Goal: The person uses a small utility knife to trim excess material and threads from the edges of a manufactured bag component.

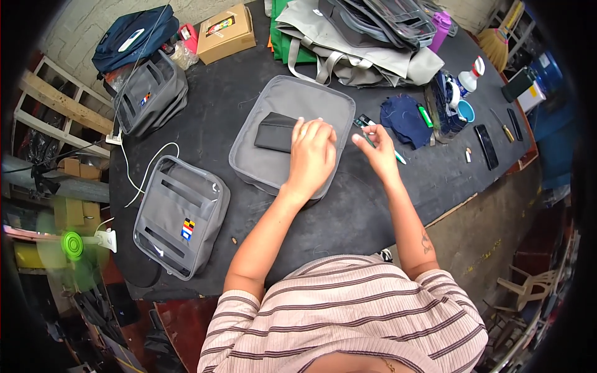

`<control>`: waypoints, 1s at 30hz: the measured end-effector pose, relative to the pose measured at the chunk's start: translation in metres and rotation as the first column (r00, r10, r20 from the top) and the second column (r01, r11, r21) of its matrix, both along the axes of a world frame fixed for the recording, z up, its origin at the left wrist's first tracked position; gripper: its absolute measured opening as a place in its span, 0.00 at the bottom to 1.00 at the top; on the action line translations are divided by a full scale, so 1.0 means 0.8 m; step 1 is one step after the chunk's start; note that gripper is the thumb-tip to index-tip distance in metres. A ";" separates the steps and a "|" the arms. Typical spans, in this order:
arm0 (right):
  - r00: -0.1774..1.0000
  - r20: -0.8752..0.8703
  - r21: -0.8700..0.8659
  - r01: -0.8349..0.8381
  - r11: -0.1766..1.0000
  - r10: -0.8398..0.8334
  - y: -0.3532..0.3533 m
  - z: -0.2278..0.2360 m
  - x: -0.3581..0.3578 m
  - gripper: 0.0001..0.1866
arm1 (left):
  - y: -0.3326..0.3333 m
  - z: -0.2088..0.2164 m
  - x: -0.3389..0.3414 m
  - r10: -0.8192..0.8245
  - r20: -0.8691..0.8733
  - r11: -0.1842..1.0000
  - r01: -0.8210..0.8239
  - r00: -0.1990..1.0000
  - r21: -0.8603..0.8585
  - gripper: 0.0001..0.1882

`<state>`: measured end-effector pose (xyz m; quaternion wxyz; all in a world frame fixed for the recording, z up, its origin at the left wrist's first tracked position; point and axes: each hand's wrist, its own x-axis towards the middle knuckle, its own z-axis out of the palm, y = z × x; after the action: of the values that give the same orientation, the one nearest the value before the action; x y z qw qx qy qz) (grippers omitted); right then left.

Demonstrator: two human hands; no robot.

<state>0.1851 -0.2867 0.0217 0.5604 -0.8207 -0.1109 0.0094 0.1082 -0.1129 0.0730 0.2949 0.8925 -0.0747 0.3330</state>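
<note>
The grey case [329,102] lay on the dark tabletop [280,242] in front of the person, with a black pouch [272,134] resting on its panel. The left hand [314,149] lay over the pouch's right end, fingers bent and close together; what lay under them was hidden, so whether that grip was clamped on anything could not be told. The right hand [382,155] was just beyond the case's right edge, thumb and fingertips seemingly pinched on a slim tool [369,139], whose kind was unclear. Good handling, as far as one could judge, called for the left palm to bear lightly and evenly, since the soft panel looked likely to dip or wrinkle under a hard push and let the pouch slide askew. The tool was best kept low and angled away from the left fingers, and clear of the case's rim, where a tip might snag the fabric. The blue cloth [404,118] and green lighter [425,115] lay near the right hand, so a short, tidy path would have avoided brushing them.
</note>
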 end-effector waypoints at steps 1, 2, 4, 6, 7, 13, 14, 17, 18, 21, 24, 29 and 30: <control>0.988 -0.149 0.180 -0.003 0.984 0.030 0.008 -0.002 0.004 0.16 | 0.000 0.001 0.006 0.002 0.001 1.000 -0.002 1.000 0.000 0.04; 0.954 -0.287 0.352 0.022 0.936 0.085 0.017 -0.003 0.006 0.15 | -0.001 0.002 0.011 -0.007 -0.115 0.999 0.001 0.993 -0.048 0.04; 0.904 -0.397 0.514 0.079 0.854 0.155 0.027 -0.024 0.014 0.15 | 0.002 -0.005 0.026 0.001 -0.207 1.000 -0.001 0.978 0.001 0.04; 0.897 -0.389 0.625 0.090 0.776 0.209 0.035 -0.040 0.015 0.15 | 0.000 -0.018 0.037 0.008 -0.233 0.999 -0.018 0.972 -0.039 0.04; 0.894 -0.395 0.637 0.101 0.765 0.210 0.039 -0.039 0.011 0.15 | -0.001 -0.024 0.039 0.016 -0.264 0.996 -0.038 0.964 -0.079 0.04; 0.904 -0.401 0.631 0.156 0.760 0.148 0.044 -0.042 -0.012 0.14 | -0.016 -0.050 0.036 0.092 -0.171 0.979 -0.058 0.981 0.196 0.07; 0.904 -0.402 0.631 0.157 0.760 0.148 0.043 -0.041 -0.014 0.14 | -0.021 -0.054 0.036 0.116 -0.141 0.954 -0.071 0.983 0.290 0.06; 0.922 -0.377 0.500 0.129 0.856 0.082 0.037 -0.028 -0.022 0.13 | -0.027 -0.058 0.030 0.140 -0.107 0.896 -0.081 0.984 0.436 0.08; 0.940 -0.326 0.442 0.058 0.895 0.100 0.034 -0.023 -0.022 0.14 | -0.026 -0.064 0.031 0.157 -0.134 0.899 -0.085 0.978 0.429 0.09; 0.967 -0.203 0.296 -0.088 0.951 0.152 0.016 -0.029 -0.013 0.14 | -0.020 -0.090 0.034 0.159 -0.167 0.933 -0.093 0.973 0.348 0.09; 0.981 0.181 -0.337 -0.002 0.942 0.067 0.004 0.006 -0.024 0.15 | -0.010 -0.093 0.032 0.086 -0.195 0.993 -0.069 0.977 0.092 0.07; 0.930 0.340 -0.484 0.048 0.874 0.137 0.002 0.027 -0.037 0.15 | 0.002 -0.083 0.033 -0.078 -0.216 0.961 0.016 0.973 -0.275 0.04; 0.905 0.393 -0.510 0.067 0.857 0.164 0.003 0.029 -0.038 0.15 | 0.002 -0.081 0.033 -0.079 -0.216 0.962 0.017 0.973 -0.273 0.04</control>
<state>0.1543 -0.2840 0.0448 0.2837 -0.9188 -0.2442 -0.1250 0.1346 -0.1116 0.0079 0.4282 0.8738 -0.0166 0.2298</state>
